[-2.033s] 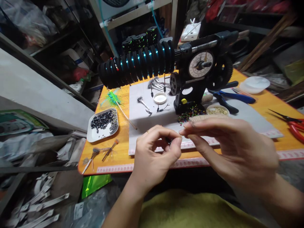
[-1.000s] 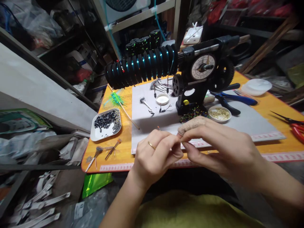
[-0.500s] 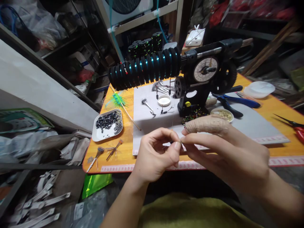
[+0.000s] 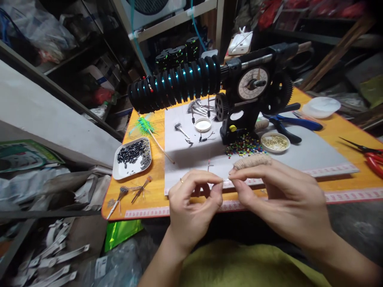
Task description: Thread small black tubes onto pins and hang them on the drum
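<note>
My left hand (image 4: 193,203) and my right hand (image 4: 278,197) meet fingertip to fingertip above the near edge of the orange table (image 4: 155,175). Both pinch a thin line (image 4: 225,180), barely visible between thumbs and forefingers. My left hand wears a ring; my right forefinger wears a knitted finger cot (image 4: 253,161). Just beyond lie a pile of coloured beads (image 4: 243,145) and a small dish of gold bits (image 4: 275,142) on a grey mat (image 4: 311,153).
A black winding machine (image 4: 251,91) with a dial carries a row of black spools (image 4: 176,85). A white tray of black sleeves (image 4: 131,157), a white cap (image 4: 202,124), blue pliers (image 4: 296,123), red scissors (image 4: 371,157) and a green lure (image 4: 145,126) lie around.
Both hands stayed together at the table's near edge, reworking their pinch on the line. My right forefinger dropped, uncovering the bead pile. The view shifted slightly.
</note>
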Demonstrator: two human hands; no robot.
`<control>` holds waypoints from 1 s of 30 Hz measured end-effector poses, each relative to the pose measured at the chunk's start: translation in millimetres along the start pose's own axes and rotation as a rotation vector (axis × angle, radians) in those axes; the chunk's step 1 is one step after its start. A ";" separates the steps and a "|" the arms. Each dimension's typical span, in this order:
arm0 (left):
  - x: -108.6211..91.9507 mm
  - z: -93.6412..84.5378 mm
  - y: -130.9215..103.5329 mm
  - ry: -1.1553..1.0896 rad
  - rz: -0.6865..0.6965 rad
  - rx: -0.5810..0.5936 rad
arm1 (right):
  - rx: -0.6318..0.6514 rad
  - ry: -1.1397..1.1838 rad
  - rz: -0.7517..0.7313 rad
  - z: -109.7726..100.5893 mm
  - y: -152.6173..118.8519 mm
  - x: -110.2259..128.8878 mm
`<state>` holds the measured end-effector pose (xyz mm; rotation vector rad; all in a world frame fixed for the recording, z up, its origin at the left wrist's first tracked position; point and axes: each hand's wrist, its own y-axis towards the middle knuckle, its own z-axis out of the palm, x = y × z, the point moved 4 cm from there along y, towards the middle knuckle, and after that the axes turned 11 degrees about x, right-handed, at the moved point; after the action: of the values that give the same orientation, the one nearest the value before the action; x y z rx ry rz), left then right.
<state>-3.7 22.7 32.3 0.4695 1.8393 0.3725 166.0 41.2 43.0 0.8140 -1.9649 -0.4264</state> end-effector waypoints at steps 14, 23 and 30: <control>-2.3 2.8 0.3 0.102 0.142 0.088 | 0.079 0.038 0.042 -1.2 -1.6 1.3; 10.1 15.2 -7.1 -0.343 -0.079 -0.107 | 0.128 0.351 0.233 13.7 -2.9 -1.2; 13.2 21.8 -11.6 -0.491 -0.106 -0.119 | 0.132 0.461 0.280 17.4 -2.8 -1.6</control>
<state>12.0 19.6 9.2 0.3428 1.3508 0.2634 152.6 39.7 31.6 0.6365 -1.6481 0.0574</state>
